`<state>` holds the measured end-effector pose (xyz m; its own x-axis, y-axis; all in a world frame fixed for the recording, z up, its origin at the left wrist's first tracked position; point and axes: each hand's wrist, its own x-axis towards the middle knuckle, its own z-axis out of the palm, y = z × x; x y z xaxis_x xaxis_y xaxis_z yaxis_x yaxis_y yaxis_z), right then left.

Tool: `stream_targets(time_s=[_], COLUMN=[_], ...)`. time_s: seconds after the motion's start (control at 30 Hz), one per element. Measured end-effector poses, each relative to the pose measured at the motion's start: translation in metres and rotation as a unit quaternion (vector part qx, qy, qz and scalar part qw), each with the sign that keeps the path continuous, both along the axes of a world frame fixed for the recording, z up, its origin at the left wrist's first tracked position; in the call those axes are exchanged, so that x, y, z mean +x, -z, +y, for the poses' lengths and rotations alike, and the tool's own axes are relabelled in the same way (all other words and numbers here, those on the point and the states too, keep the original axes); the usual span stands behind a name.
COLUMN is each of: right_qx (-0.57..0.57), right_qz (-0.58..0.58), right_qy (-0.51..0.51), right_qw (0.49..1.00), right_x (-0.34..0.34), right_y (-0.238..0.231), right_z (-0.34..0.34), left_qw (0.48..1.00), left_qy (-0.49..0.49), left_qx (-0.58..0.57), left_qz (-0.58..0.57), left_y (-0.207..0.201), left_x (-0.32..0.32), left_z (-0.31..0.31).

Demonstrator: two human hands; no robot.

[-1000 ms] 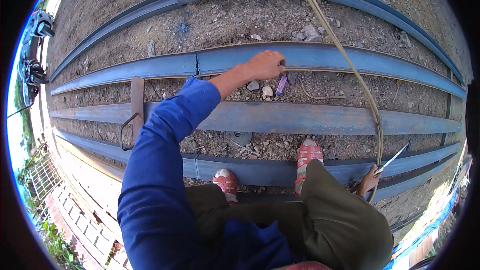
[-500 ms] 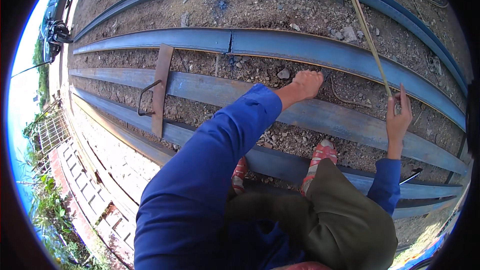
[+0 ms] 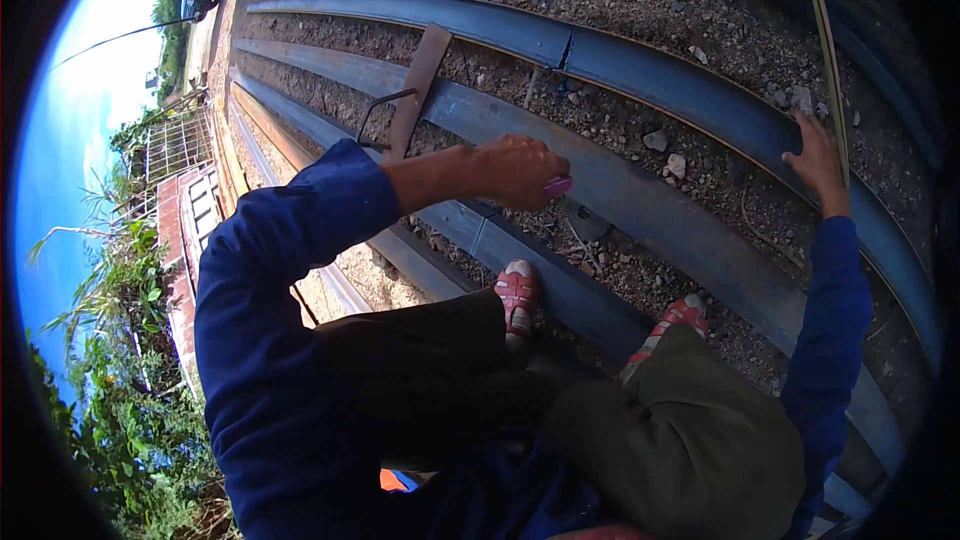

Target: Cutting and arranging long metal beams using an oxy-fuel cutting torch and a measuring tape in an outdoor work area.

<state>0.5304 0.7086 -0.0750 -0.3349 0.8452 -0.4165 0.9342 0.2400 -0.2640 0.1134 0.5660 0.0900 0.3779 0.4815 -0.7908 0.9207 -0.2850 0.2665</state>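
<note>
My left hand is closed in a fist above a flat steel bar. A small pink object pokes out from its fingers; its kind is unclear. My right arm is stretched forward, and my right hand lies with fingers extended and thumb apart at the edge of a blue-grey steel beam. A tan hose or cable runs down just beside that hand; I cannot tell whether they touch. The beam has a dark joint across it.
A rusty flat plate with a bent-rod handle lies across the bars to the left. Several more long steel bars stretch over stony soil. My red shoes stand among them. Plants and a wire grid are at far left.
The view has swung left. My left hand has drawn back toward the rusty plate, and the pink object now shows in it. My right hand has reached farther forward, its fingers spread from their earlier near-pinch.
</note>
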Motion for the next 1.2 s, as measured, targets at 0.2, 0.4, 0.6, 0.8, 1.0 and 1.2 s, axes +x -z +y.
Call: stream_targets(time_s=[0.2, 0.4, 0.6, 0.8, 1.0, 1.2], right_qx=[-0.04, -0.011, 0.152, 0.061, -0.022, -0.097], right_qz=[0.005, -0.001, 0.102, 0.046, 0.026, 0.092], right_qy=[0.011, -0.003, -0.076, -0.062, -0.073, -0.084], right_qw=[0.999, 1.0, 0.98, 0.995, 0.997, 0.987], right_x=[0.019, 0.027, -0.01, -0.016, -0.051, -0.074], right_y=[0.038, 0.058, -0.035, -0.1, -0.144, -0.123], right_z=[0.035, 0.03, -0.057, -0.144, -0.198, -0.243], left_qw=[0.982, 0.913, 0.712, 0.623, 0.611, 0.581], left_qy=[-0.167, -0.4, -0.693, -0.769, -0.769, -0.813], left_qx=[-0.06, 0.064, 0.109, 0.124, 0.173, 0.042], left_qz=[0.066, 0.045, 0.032, 0.065, 0.068, 0.023], left_y=[-0.025, 0.048, 0.099, 0.112, 0.144, 0.203], left_x=[-0.107, -0.12, -0.13, -0.133, -0.173, -0.175], left_z=[-0.143, -0.28, -0.426, -0.5, -0.542, -0.615])
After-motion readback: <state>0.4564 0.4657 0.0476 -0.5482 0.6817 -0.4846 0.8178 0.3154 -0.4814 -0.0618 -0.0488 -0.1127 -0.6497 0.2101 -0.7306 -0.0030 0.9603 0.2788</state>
